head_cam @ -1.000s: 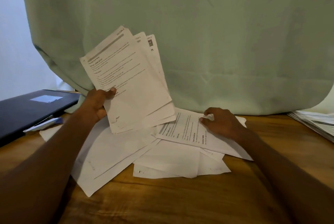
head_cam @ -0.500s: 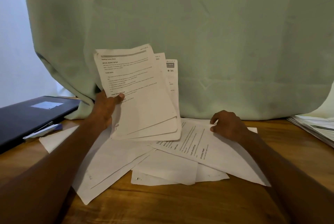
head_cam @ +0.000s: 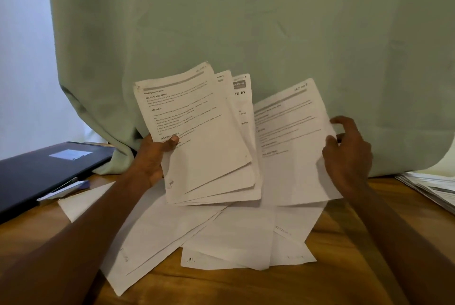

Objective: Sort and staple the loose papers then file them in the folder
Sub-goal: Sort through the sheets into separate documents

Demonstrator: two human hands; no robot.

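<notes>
Left hand (head_cam: 150, 157) grasps a fanned stack (head_cam: 197, 137), right hand (head_cam: 348, 154) grasps one sheet (head_cam: 290, 152); both upright at centre frame, long axes vertical, above loose papers (head_cam: 221, 235) on the tabletop (head_cam: 344, 267).

"INITIAL SCENE SETUP", "TASK GOAL" and "TASK DESCRIPTION" are read on the front sheet (head_cam: 197, 132); "re in" is seen on the rearmost fanned sheet (head_cam: 242, 98).
</notes>
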